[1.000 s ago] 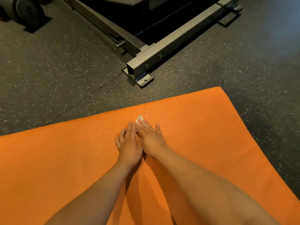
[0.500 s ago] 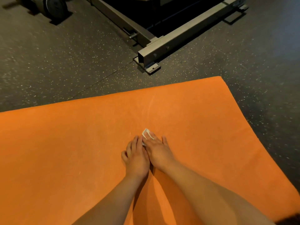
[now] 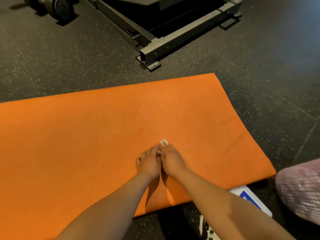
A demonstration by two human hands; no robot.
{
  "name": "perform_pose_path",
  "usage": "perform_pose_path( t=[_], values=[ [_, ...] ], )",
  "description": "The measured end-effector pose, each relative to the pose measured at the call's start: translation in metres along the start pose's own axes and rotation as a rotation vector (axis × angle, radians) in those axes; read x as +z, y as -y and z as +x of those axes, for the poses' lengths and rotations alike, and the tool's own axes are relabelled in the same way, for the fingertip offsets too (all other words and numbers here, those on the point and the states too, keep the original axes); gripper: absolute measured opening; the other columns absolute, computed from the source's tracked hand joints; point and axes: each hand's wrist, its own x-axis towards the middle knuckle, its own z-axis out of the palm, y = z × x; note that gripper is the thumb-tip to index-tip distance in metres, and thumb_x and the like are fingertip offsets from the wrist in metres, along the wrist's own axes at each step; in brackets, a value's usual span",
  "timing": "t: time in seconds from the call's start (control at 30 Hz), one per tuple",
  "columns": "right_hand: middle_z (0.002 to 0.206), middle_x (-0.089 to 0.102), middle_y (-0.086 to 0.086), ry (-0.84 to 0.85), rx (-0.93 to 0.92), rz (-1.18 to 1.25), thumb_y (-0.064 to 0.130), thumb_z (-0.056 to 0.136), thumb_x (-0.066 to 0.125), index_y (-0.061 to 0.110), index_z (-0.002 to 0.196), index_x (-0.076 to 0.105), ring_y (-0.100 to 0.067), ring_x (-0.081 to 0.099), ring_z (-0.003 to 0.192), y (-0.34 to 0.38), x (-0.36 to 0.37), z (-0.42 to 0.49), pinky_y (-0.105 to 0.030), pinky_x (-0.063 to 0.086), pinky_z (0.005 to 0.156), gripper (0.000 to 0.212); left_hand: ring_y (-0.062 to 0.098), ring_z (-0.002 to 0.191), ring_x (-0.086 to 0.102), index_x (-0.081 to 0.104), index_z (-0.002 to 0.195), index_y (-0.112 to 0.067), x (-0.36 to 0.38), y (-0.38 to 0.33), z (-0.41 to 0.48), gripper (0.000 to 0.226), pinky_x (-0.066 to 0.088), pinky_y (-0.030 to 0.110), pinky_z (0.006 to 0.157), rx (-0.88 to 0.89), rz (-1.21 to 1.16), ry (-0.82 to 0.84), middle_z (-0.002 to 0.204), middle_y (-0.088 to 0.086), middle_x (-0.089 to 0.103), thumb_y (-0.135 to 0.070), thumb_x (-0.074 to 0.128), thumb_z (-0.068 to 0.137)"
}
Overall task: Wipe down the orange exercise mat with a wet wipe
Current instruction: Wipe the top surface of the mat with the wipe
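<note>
On the mat (image 3: 86, 144), right of its middle and closer to the near edge than the far one, I see both hands lying palm down, side by side and touching along their inner edges. The right hand (image 3: 172, 161) is flat with its fingers straight, and its fingertips press a small white wipe (image 3: 164, 141) onto the orange surface. Only the far corner of the wipe shows past the fingertips, with a sliver more in the gap between the two hands. The left hand (image 3: 149, 163) also lies flat, fingers together and stretched forward, its forefinger against the wipe's left side. Neither hand curls around anything that I can make out. The mat lies spread on a dark speckled floor (image 3: 52, 70), its far right corner pointing toward a grey steel frame (image 3: 173, 45) that stands apart from it. A black wheel (image 3: 63, 7) sits at the top left. Just beside the mat's near right corner a white and blue packet (image 3: 251, 200) lies on the floor, partly hidden by the right forearm, and a blurred pinkish knit shape (image 3: 301, 189) fills the right edge
</note>
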Motion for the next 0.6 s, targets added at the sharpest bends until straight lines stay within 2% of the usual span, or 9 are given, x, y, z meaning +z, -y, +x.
perform_pose_path(
  t=[0.07,0.13,0.23,0.33,0.4,0.47,0.53,0.6],
  values=[
    [0.168,0.017,-0.006,-0.012,0.008,0.043,0.017,0.106,0.037,0.013,0.16,0.024,-0.027,0.012,0.156,-0.001,0.001,-0.018,-0.035,0.008,0.126,0.055,0.023,0.145,0.03,0.022,0.156,-0.043,0.001,-0.004,-0.007,0.053,0.023,0.045,0.114,0.001,-0.054,0.035,0.156,-0.005,0.04,-0.033,0.037,0.106],
    [0.168,0.015,-0.007,-0.026,0.015,0.096,0.013,0.107,0.038,0.013,0.16,0.023,-0.026,0.013,0.155,0.002,0.0,-0.036,-0.033,0.007,0.126,0.055,0.027,0.137,0.043,0.029,0.154,-0.039,0.004,-0.007,-0.015,0.048,0.032,0.044,0.111,0.013,-0.17,0.049,0.148,-0.002,0.051,-0.031,0.038,0.107],
    [0.168,0.014,-0.008,-0.036,0.004,0.218,0.015,0.108,0.038,0.014,0.16,0.023,-0.024,0.016,0.155,0.004,-0.002,-0.054,-0.035,0.018,0.124,0.054,0.028,0.108,0.064,0.043,0.145,-0.033,0.006,-0.013,-0.028,0.038,0.051,0.045,0.093,-0.02,-0.512,0.028,0.126,0.007,0.066,-0.027,0.042,0.107],
    [0.168,0.017,-0.002,-0.042,0.041,0.352,0.017,0.109,0.038,0.021,0.161,0.023,-0.02,0.019,0.154,0.006,-0.006,-0.071,-0.039,0.026,0.123,0.054,0.02,0.094,0.066,0.048,0.128,-0.034,0.005,-0.023,-0.042,0.024,0.055,0.046,0.085,-0.086,-0.729,0.026,0.111,-0.001,0.064,-0.023,0.047,0.106],
    [0.167,0.021,0.001,-0.082,0.077,0.433,0.018,0.109,0.041,0.022,0.16,0.025,-0.018,0.021,0.153,0.006,-0.008,-0.084,-0.035,0.026,0.123,0.054,0.016,0.09,0.063,0.054,0.125,-0.026,0.007,-0.029,-0.049,0.023,0.055,0.045,0.084,-0.136,-0.811,-0.015,0.11,-0.003,0.06,-0.016,0.049,0.105],
    [0.166,0.023,0.001,-0.129,0.105,0.465,0.021,0.108,0.044,0.023,0.16,0.026,-0.017,0.021,0.153,0.004,-0.012,-0.096,-0.031,0.026,0.122,0.056,0.019,0.092,0.062,0.057,0.121,-0.024,0.008,-0.033,-0.054,0.022,0.055,0.048,0.086,-0.156,-0.854,-0.05,0.117,0.002,0.058,-0.012,0.048,0.105],
    [0.166,0.023,0.001,-0.152,0.14,0.487,0.023,0.107,0.045,0.024,0.16,0.025,-0.017,0.02,0.153,0.001,-0.017,-0.103,-0.033,0.025,0.123,0.057,0.024,0.097,0.061,0.057,0.121,-0.022,0.006,-0.038,-0.061,0.023,0.055,0.046,0.083,-0.144,-0.866,-0.034,0.124,0.004,0.057,-0.012,0.046,0.105],
    [0.166,0.023,0.001,-0.156,0.188,0.553,0.024,0.106,0.046,0.024,0.159,0.028,-0.019,0.023,0.152,-0.001,-0.018,-0.112,-0.04,0.027,0.122,0.056,0.024,0.098,0.06,0.057,0.124,-0.022,0.007,-0.041,-0.069,0.025,0.051,0.039,0.072,-0.128,-0.836,-0.007,0.127,0.006,0.057,-0.012,0.044,0.105]
  ],
)
